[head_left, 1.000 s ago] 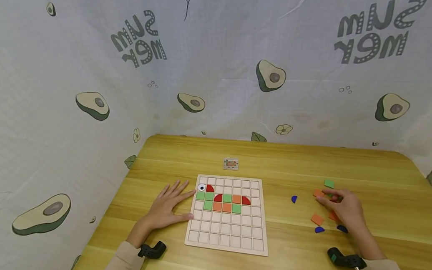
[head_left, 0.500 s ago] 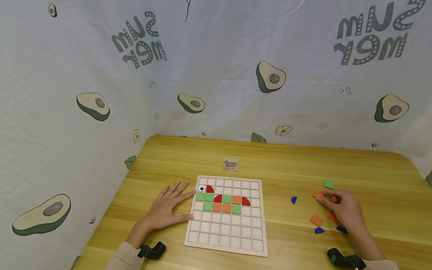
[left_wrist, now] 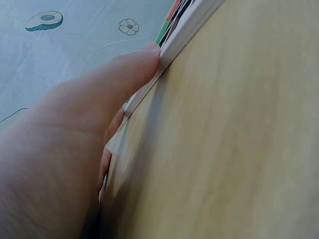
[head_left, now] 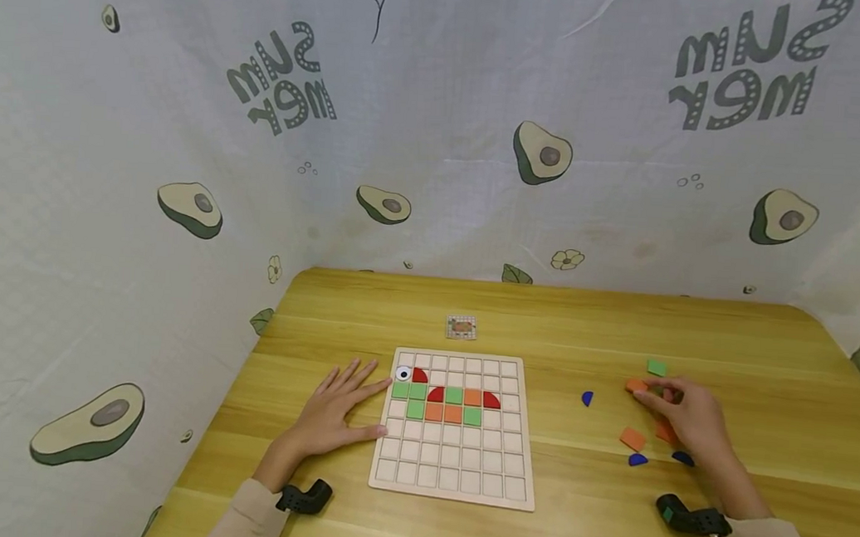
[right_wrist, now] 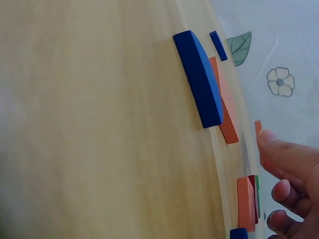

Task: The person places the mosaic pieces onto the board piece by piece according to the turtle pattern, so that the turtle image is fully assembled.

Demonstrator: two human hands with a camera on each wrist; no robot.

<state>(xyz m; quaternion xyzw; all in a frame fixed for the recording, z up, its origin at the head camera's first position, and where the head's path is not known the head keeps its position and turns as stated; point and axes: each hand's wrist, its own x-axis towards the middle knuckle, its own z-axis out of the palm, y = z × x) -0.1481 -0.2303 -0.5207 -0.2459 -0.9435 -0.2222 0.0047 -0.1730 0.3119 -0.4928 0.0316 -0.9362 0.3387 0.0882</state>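
My left hand (head_left: pixel 332 410) lies with fingers spread at the left edge of a pale wooden grid board (head_left: pixel 453 474). Its thumb and index fingertip touch the board's side; the left wrist view shows the thumb (left_wrist: pixel 134 69) against that edge. On the board sit green, orange and red pieces and a round eye piece (head_left: pixel 403 374). Over at the right, my right hand (head_left: pixel 693 416) pinches an orange square tile (head_left: pixel 636 385) between thumb and index finger. Beneath that hand, in the right wrist view, are another orange tile (right_wrist: pixel 245 204), a red piece (right_wrist: pixel 256 199) and a green one, partly hidden.
A small printed picture card (head_left: pixel 461 327) lies behind the board. Around the right hand are a green square (head_left: pixel 657 367), a loose orange square (head_left: pixel 632 439) and blue curved pieces, one (head_left: pixel 587 398) nearer the board. A patterned cloth (head_left: pixel 440 119) hangs behind the table.
The right hand stays almost in place, its thumb and index finger at the orange tile, which now looks slightly tilted. The left hand keeps still. The whole view shifts a little.
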